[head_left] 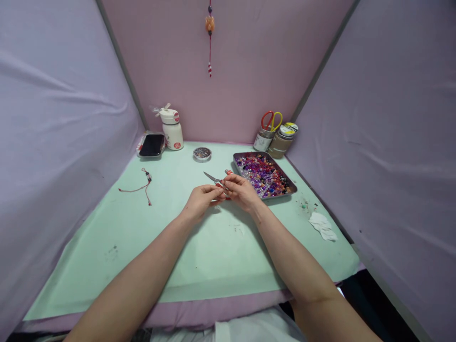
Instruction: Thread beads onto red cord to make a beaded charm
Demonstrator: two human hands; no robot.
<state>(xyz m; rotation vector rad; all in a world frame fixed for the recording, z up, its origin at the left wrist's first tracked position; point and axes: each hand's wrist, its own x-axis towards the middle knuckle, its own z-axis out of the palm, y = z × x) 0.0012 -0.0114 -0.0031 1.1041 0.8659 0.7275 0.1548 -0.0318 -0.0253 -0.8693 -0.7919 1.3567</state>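
We see a table [199, 270] under a pale green cover. Far left stand a plastic box [150, 157] and a white bottle [173, 135]; nearer lies a red cord [148, 178]. Far middle, a round dish [202, 159]; far right, two jars [275, 146]. At right, a bead tray [281, 195] and crumpled tissue [322, 226].

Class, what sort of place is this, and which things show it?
Probably a small beading or jewellery-making workspace: a shallow tray full of colourful beads, a thin red cord with beads lying at left, and a beaded string hanging ahead.
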